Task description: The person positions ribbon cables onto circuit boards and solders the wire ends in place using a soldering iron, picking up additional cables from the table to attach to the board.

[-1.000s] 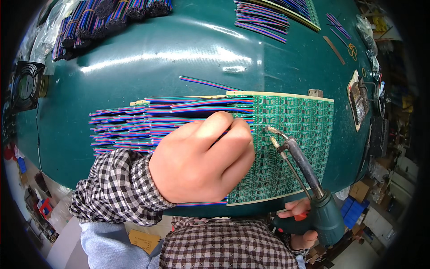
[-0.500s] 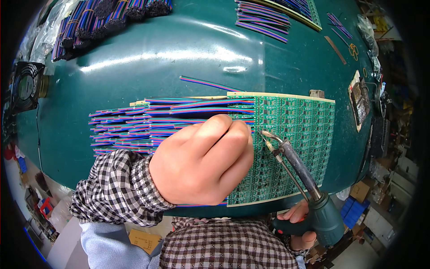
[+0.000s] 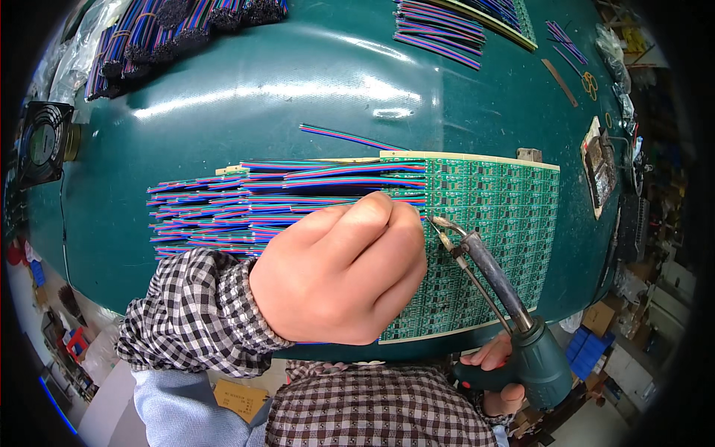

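My right hand (image 3: 494,357) is wrapped round the handle of a dark green soldering gun (image 3: 544,365) with a solder feed tube alongside its barrel. Its bent tip (image 3: 441,222) is at the left part of a green circuit board panel (image 3: 491,223), close to some wire ends. My left hand (image 3: 346,264) is closed in a pinch over the panel's left edge, beside the tip. Its fingertips and whatever they pinch are hidden under the hand. Rows of multicoloured ribbon wires (image 3: 335,179) run left from the panel, partly beneath this hand.
A loose ribbon wire (image 3: 346,137) lies beyond the panel. Bundled wires (image 3: 153,37) are at the far left, more wires (image 3: 439,33) at the far side. A small fan (image 3: 45,143) stands left. A soldering iron rest (image 3: 598,167) sits right, near a yellow rubber band (image 3: 589,86).
My left hand has shifted very slightly to the right, nearer the soldering tip. The tip has barely moved left. My right hand keeps its hold on the soldering gun.
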{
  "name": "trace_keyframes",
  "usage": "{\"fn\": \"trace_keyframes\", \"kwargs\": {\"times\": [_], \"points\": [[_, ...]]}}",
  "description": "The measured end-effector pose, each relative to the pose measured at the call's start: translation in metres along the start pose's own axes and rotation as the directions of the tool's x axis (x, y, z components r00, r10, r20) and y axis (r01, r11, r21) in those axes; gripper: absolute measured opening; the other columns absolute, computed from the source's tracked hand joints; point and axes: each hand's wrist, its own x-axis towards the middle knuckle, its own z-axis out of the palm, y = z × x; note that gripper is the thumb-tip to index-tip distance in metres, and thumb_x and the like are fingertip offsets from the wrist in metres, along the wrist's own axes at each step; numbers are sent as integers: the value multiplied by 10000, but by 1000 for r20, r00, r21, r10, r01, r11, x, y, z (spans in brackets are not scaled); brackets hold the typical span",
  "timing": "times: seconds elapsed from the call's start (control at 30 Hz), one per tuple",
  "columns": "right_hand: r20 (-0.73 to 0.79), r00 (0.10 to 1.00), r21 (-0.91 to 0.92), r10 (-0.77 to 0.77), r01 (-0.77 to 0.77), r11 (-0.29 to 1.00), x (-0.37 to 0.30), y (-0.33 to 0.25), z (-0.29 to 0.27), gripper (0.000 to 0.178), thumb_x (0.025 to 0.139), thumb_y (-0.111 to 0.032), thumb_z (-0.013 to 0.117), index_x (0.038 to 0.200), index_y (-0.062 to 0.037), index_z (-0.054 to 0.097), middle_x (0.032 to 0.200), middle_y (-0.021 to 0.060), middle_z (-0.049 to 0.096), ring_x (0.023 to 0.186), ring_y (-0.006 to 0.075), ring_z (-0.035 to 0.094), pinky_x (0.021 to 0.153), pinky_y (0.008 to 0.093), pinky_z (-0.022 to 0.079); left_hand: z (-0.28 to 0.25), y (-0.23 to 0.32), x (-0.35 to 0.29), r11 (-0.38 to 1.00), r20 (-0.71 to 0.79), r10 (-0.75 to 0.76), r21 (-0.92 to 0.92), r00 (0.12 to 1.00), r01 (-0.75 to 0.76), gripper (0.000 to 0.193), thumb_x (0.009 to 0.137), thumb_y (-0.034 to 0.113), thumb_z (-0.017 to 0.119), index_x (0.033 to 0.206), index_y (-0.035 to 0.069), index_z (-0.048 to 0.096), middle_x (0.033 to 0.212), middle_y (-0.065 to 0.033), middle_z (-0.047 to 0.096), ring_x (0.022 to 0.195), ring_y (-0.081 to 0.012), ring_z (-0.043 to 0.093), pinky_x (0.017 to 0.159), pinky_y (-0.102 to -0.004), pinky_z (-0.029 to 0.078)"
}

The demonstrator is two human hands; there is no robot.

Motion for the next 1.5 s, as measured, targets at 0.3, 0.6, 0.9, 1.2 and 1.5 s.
{"fn": "trace_keyframes", "kwargs": {"times": [0.3,0.6,0.9,1.2,1.5], "points": [[19,1000,13,-15,15,1000,0,3,-2,770,697,-564,717,1014,98,488,835,107,538,824,254,598,761,434,573,0,0,-1,1000,0,-8,-6,1000,8,300,553,47,644,840,-37,664,855,-95,597,760,-213,593,576,-255,497],[-36,994,77,-102,104,992,-4,15,-13,683,734,-520,708,1029,61,501,854,114,540,806,245,606,747,429,585,-2,0,-1,1000,16,-11,-4,1000,11,292,564,57,647,842,-31,666,865,-91,596,765,-210,593,577,-253,496],[-44,994,-41,-100,98,994,0,5,-8,801,738,-546,687,1126,107,431,880,140,552,828,256,628,703,383,597,-1,3,-1,998,21,-43,-35,999,43,292,567,51,653,847,-35,660,878,-97,587,773,-215,591,604,-267,509],[-142,982,8,-125,128,992,-3,10,-3,847,716,-571,701,1141,107,424,799,103,532,731,222,599,651,374,591,-4,-1,1,984,62,-83,-152,995,92,279,594,36,668,860,-47,654,872,-94,569,757,-213,581,620,-272,514],[-50,995,25,-88,90,996,-9,20,-18,896,734,-578,680,1189,128,368,819,95,529,766,243,590,691,393,586,-12,1,4,907,199,-260,-287,945,310,305,578,56,661,871,-29,660,875,-85,584,768,-214,581,642,-287,515]]}}
